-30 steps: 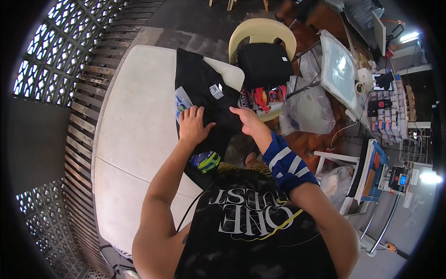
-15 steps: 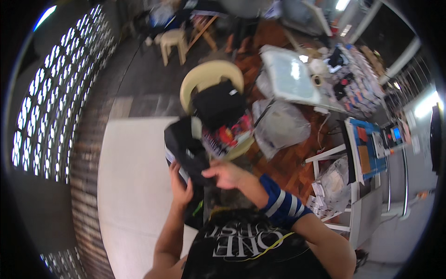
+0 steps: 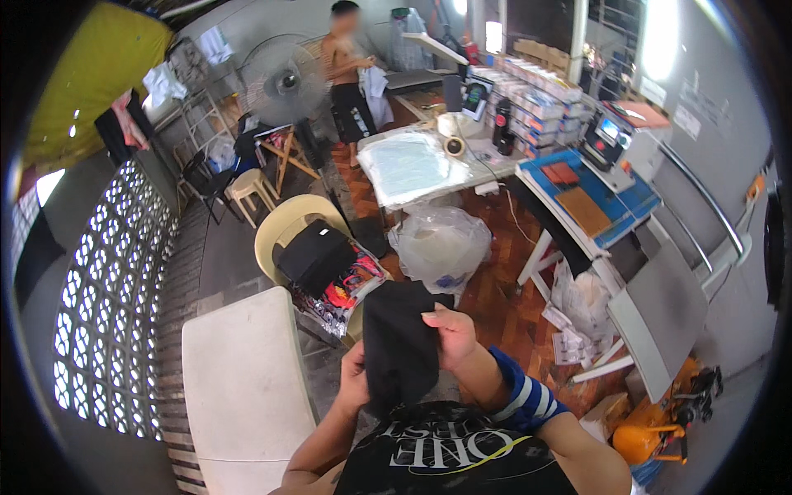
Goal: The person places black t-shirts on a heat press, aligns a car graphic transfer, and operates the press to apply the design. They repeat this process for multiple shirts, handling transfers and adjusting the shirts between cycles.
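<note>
Between my two hands is a folded black cloth (image 3: 400, 342), a garment by its look, held upright in front of my chest. My left hand (image 3: 353, 379) is closed on its left edge, low down. At the opposite side my right hand (image 3: 454, 337) grips it higher up, thumb on the near face. Just ahead, a cream plastic chair (image 3: 268, 239) bears another folded black cloth (image 3: 316, 257). That one lies on top of a colourful printed pile (image 3: 355, 285). Left of my arms stands a white table (image 3: 239, 371).
A clear plastic bag (image 3: 441, 247) sits on the floor before a white table (image 3: 487, 175) with rolls and a bottle. To the right is a machine (image 3: 619, 136) on a blue-topped stand (image 3: 635, 219). A fan (image 3: 287, 80) and another person (image 3: 342, 70) are farther off.
The black cloth has come off the white table's edge to in front of my chest, still in both hands. My view has lifted and swung right, bringing the far person into sight.
</note>
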The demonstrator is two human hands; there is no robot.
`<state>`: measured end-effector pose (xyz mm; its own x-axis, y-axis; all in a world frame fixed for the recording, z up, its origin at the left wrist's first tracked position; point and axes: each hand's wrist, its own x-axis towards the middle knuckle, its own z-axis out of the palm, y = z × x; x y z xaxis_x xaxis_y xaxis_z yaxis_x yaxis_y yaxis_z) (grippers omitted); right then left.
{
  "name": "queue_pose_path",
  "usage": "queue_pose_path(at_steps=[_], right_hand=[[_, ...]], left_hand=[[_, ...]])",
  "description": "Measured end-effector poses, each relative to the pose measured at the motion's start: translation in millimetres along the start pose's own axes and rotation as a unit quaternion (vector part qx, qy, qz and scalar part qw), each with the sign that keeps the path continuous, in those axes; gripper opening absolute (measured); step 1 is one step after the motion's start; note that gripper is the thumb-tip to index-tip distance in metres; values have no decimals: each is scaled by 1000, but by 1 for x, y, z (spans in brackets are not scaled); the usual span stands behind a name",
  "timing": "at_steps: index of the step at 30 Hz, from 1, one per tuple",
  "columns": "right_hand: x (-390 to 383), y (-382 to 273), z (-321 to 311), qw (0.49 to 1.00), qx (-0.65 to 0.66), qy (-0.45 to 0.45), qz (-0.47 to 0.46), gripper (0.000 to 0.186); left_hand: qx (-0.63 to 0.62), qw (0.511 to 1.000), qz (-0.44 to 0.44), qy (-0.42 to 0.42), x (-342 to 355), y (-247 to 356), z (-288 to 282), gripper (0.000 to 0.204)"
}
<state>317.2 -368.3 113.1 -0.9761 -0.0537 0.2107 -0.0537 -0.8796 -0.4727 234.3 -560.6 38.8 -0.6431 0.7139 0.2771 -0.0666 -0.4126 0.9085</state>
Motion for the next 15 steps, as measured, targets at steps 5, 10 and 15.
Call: queue_pose_path(at_steps=[5,10,15], right_hand=[[-80,-40,-9,997,-11,27,-65,47],[-144,-68,-10,994,-15,69,-89,44],[-196,-89,-7,976,-57,160,-137,44]], left_hand=[[-54,993,-104,-18,4,-32,65,28],[-214,952,-195,-102,9,-51,109,31],[-291,892,-295,-177,37,-79,132,30]])
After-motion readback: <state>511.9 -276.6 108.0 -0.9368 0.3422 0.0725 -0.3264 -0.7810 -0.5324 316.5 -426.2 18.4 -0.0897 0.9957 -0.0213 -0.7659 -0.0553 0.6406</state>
